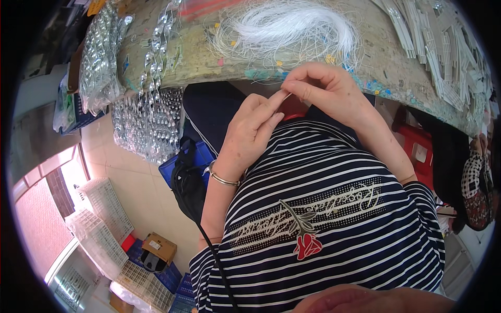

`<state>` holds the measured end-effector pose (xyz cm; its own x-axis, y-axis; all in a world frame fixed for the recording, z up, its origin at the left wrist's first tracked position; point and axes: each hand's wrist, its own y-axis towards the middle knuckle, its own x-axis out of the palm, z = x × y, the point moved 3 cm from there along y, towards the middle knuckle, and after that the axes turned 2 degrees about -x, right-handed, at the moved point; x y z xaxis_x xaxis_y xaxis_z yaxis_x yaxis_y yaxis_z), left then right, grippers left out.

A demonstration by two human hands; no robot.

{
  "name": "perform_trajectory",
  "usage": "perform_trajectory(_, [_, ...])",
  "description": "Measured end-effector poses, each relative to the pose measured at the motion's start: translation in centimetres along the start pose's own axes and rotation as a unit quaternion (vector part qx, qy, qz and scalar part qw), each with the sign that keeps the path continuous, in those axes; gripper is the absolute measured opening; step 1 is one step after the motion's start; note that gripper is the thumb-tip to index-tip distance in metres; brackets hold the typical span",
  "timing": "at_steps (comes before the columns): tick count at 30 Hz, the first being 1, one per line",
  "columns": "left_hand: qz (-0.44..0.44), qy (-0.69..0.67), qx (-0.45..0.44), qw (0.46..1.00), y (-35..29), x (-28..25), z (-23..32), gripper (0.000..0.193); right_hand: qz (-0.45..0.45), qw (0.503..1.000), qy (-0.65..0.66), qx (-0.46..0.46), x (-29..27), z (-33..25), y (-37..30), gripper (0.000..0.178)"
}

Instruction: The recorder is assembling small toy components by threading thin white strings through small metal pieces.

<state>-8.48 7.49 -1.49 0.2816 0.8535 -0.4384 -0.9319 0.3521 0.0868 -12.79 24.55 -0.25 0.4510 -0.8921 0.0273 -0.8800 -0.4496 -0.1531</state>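
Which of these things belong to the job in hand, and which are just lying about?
Likely the job:
- thin piece at right grip and left grip, too small to identify
- white threads, perhaps

Apparently lying about:
- silver strips
- white sticks
- cardboard box

There're 2 own hands (249,129) (334,94), 1 slvr bangle (224,181), 1 wht thread bndl (292,23).

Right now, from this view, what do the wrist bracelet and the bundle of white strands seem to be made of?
Bracelet: probably polished metal, silver-coloured, because its smooth band shows bright highlights.
Bundle of white strands: thin, glossy fibres, perhaps plastic line or synthetic thread, since they shine; uncertain.
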Motion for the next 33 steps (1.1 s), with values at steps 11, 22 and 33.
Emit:
perform_trajectory(11, [-0.052, -0.047, -0.060, 0.996, -1.3, 0.0, -1.4, 0.042, -0.027, 0.999, -0.014, 0.014, 0.1, 1.3, 0.5, 0.014])
perform_trajectory(22, [0.045, -0.345, -0.219, 0.911, 0.0, 0.8, -2.0, 0.018, -0.040, 0.995, 0.069, 0.066, 1.3, 1.2, 0.6, 0.013])
perform_trajectory(33, [0.060, -0.339, -0.243, 0.907, -1.0, 0.5, -2.2, 0.013, -0.037, 0.995, 0.046, 0.085, 1.7, 2.3, 0.7, 0.014])
